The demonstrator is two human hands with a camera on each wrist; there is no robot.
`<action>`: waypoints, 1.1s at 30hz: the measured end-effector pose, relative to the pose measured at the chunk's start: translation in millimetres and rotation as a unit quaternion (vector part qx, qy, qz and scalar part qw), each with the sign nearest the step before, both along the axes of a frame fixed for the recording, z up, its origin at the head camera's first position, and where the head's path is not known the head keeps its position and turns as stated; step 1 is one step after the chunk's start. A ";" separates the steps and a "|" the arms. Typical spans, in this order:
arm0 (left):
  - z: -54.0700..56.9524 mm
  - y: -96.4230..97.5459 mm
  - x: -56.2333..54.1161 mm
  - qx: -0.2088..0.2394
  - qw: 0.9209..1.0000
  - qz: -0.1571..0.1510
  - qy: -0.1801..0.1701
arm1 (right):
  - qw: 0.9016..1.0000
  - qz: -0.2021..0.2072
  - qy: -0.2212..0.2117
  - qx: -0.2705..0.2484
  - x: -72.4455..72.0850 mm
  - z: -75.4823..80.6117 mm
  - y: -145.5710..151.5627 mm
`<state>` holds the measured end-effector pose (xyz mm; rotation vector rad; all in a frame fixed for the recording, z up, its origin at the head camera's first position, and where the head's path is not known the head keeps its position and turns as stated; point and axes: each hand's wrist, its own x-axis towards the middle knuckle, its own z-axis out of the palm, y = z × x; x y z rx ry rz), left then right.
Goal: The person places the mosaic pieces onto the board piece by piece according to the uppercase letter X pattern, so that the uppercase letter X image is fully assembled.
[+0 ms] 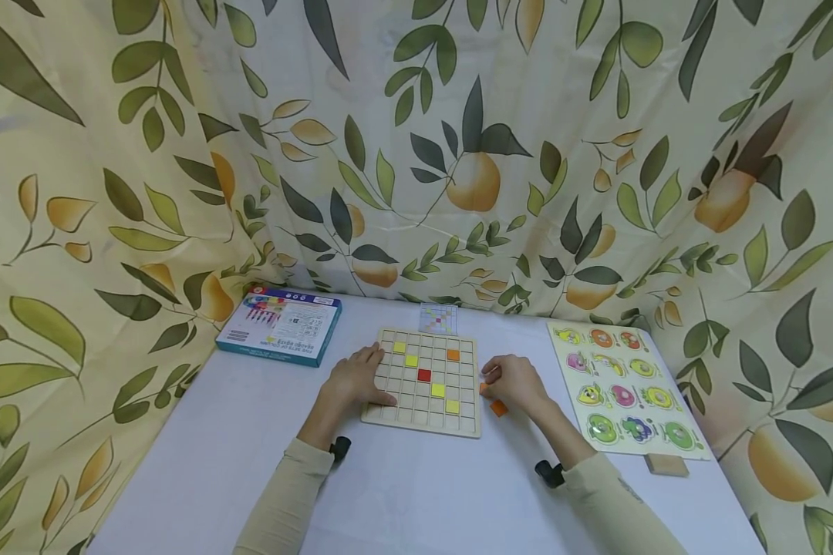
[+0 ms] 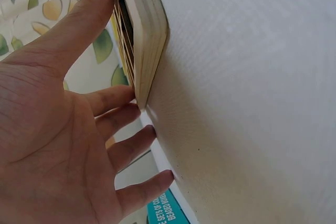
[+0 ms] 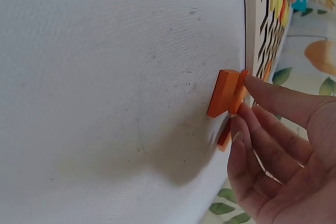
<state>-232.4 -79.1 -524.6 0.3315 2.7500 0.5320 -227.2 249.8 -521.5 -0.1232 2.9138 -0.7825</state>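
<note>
A square wooden grid board point(image 1: 396, 412) lies on the table, with several yellow tiles, one red tile point(image 1: 424, 375) and one orange tile point(image 1: 453, 355) in its cells. My left hand point(image 1: 352, 379) rests at its left side, thumb over the edge and fingers spread along the side. Just off the right side, my right hand point(image 1: 517, 383) pinches an orange tile point(image 3: 239, 92) between thumb and fingertips. Close beside it on the table are two more orange tiles, one block-like tile point(image 3: 222, 93) and another tile point(image 3: 224, 136) partly behind the fingers.
A small printed pattern card point(image 1: 438, 318) lies behind the board. At the back left is a flat blue box point(image 1: 278, 325). On the right lies a fruit picture board point(image 1: 618, 370), with a small wooden block point(image 1: 666, 465) at its front edge. Patterned curtains enclose the table point(image 1: 416, 493).
</note>
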 end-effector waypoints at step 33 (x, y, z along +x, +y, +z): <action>-4.5 -1.9 -2.4 -0.012 1.000 -0.016 0.005 | 0.983 0.012 0.087 -0.160 -18.9 2.2 -19.7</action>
